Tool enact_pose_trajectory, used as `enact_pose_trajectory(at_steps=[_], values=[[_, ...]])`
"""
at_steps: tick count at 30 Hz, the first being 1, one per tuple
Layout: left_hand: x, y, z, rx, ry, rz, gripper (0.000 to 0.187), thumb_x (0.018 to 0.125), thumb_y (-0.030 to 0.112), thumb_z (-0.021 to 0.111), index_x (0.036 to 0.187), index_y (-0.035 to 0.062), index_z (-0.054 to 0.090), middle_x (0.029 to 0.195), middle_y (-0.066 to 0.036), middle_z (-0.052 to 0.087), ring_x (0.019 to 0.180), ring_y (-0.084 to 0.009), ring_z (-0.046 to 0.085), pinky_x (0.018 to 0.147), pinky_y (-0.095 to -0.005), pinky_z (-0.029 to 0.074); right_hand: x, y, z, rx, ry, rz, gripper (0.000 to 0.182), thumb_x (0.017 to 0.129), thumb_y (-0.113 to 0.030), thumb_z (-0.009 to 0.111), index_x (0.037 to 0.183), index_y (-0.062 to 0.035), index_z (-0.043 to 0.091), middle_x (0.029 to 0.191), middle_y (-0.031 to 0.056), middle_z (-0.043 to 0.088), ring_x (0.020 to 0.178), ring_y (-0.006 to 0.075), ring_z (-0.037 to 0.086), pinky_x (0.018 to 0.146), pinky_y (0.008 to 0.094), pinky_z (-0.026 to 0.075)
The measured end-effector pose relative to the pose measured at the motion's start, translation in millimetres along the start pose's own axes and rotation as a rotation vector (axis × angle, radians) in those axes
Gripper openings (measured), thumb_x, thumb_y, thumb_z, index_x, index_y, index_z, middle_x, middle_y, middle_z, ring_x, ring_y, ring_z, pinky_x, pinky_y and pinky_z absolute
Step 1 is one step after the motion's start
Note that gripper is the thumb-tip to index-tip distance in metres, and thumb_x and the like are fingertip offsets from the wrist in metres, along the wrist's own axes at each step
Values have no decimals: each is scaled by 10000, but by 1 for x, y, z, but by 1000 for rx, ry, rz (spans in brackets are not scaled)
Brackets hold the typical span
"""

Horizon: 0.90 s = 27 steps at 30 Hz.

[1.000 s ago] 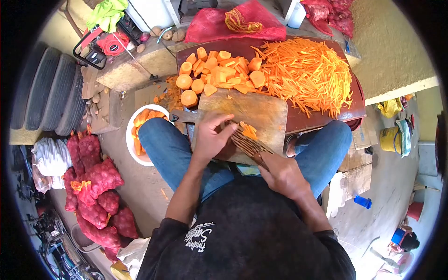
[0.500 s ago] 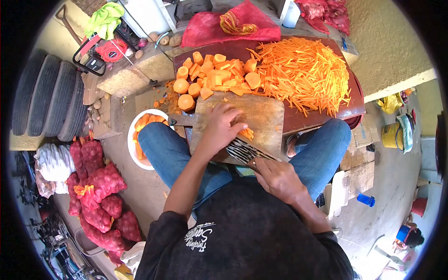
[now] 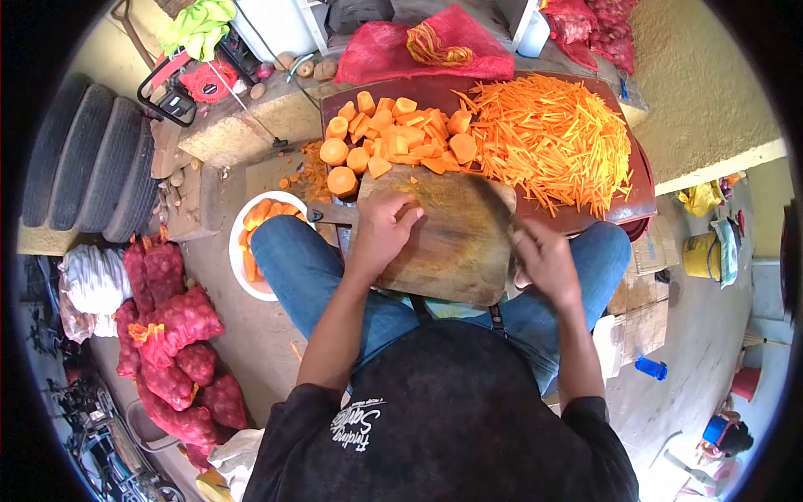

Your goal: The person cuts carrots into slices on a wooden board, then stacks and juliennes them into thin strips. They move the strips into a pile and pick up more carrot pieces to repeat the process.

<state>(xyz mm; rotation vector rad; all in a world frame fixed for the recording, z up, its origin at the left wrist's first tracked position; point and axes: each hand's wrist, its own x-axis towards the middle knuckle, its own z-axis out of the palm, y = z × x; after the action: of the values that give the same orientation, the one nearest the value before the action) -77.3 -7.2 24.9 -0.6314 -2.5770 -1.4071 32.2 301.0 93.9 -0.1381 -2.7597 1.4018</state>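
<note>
A wooden cutting board [image 3: 452, 243] with a handle lies across my lap. Over its left side rests my left hand [image 3: 385, 234], loosely curled with the thumb apart; no carrot shows in it. My right hand [image 3: 544, 255] is at the board's right edge, closed around a knife [image 3: 495, 199] whose blade is smeared by motion and points toward the table. Just beyond the board sit cut carrot chunks [image 3: 401, 134]. To their right is a large heap of carrot sticks [image 3: 552, 142].
A dark red table [image 3: 644, 188] bears the carrots. A white basin [image 3: 238, 259] of carrot pieces stands by my left knee. Red mesh sacks [image 3: 180, 326] and stacked tires [image 3: 92, 159] are at left. A red mesh bag [image 3: 376, 50] lies behind the table. Another person [image 3: 726, 435] is far right.
The small carrot sticks by my left hand have gone from the board. My right hand has swung the knife up and right, away from my left hand, which has shifted slightly left.
</note>
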Motion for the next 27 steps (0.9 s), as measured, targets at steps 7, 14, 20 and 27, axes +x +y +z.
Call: enact_pose_trajectory(at_steps=[7,14,20,27], values=[[-3,2,9,241,15,109,284,881,174,886,1127,53,812,1050,-132,737,1034,-390,674,949,-502,498,49,27,-31,-130,202,1,313,1046,-161,761,1278,51,760,871,273,739,765,225,729,750,419,582],[-2,0,16,277,9,175,246,897,165,858,1123,82,810,1070,-89,696,1067,-366,635,921,-507,469,22,24,8,26,164,-139,416,976,-95,826,1365,26,743,1097,276,793,1017,317,822,883,399,630],[-1,-2,22,322,42,178,174,920,121,821,1090,84,811,1040,-110,666,1035,-367,627,911,-503,454,14,9,18,-249,11,-466,363,890,-95,869,1215,15,750,1032,238,780,918,456,766,782,468,629],[1,-2,24,358,33,179,139,926,102,778,1063,87,794,1021,-101,632,1027,-352,613,913,-493,439,14,22,30,-291,-52,-533,257,893,-150,823,1089,-38,700,916,201,736,890,434,734,770,534,589]])
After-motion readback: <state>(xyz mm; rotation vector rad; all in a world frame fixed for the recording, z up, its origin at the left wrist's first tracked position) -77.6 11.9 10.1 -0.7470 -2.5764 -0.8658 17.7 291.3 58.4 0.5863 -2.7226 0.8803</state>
